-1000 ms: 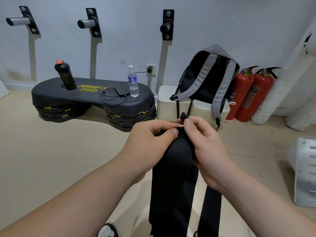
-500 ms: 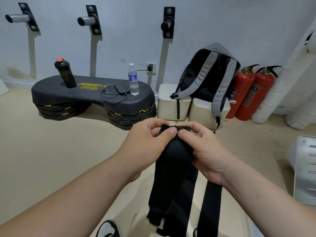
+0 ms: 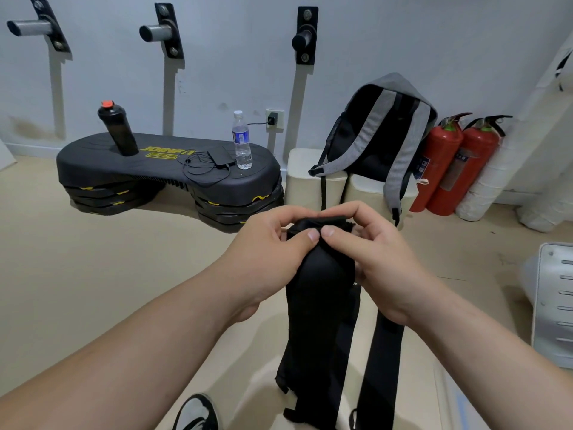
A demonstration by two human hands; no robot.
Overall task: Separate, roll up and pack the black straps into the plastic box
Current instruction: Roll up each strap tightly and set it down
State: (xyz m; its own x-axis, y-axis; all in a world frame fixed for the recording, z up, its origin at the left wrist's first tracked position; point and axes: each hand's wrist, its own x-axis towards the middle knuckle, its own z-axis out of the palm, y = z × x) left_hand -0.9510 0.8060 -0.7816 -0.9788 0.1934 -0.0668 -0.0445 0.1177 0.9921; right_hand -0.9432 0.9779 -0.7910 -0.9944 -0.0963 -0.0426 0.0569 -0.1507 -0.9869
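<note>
Black straps (image 3: 319, 305) hang in bundle below both hands, top end pinched between them; one strap (image 3: 383, 364) trails apart under right wrist. Left hand (image 3: 273, 252) closed on top fold, thumb pressing front. Right hand (image 3: 372, 252) closed on same fold, thumb tip touching left thumb. Step, as judged: starting roll at top end. Next move calls for tight first turn, edges aligned, loose strap kept clear. Plastic box not identifiable. Backpack (image 3: 387, 135) beyond hands, by wall.

- 2 hands: left (image 3: 273, 252), right (image 3: 376, 259)
- 2 extinguishers (image 3: 459, 162)
- 3 wall pegs (image 3: 161, 31)
- 2 bottles: black (image 3: 117, 128), clear (image 3: 242, 141)
- 1 backpack (image 3: 381, 135)
- 1 step platform (image 3: 155, 175)
- 2 cream blocks (image 3: 304, 181)
- straps (image 3: 319, 305): count unclear
</note>
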